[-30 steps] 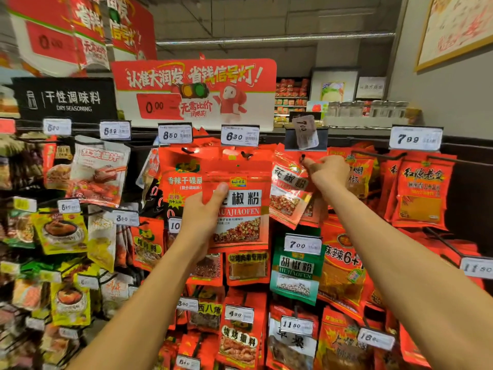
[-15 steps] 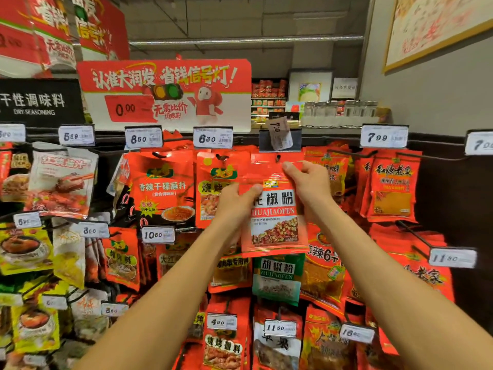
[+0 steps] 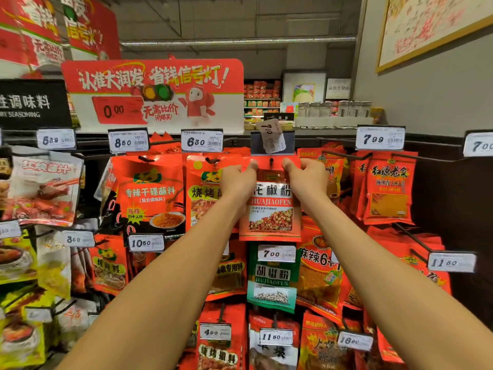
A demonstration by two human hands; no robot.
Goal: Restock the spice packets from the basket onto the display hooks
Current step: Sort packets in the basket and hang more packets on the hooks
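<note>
A supermarket wall of spice packets on black hooks fills your view, with white price tags and a red promotional sign above. Both your bare arms reach up to the top row. Your left hand and right hand each pinch a top corner of a red packet labelled HUAJIAOFEN, fingers curled over its upper edge. Its hang hole sits at a hook just under a crooked 7.00 tag. A green packet hangs directly below.
</note>
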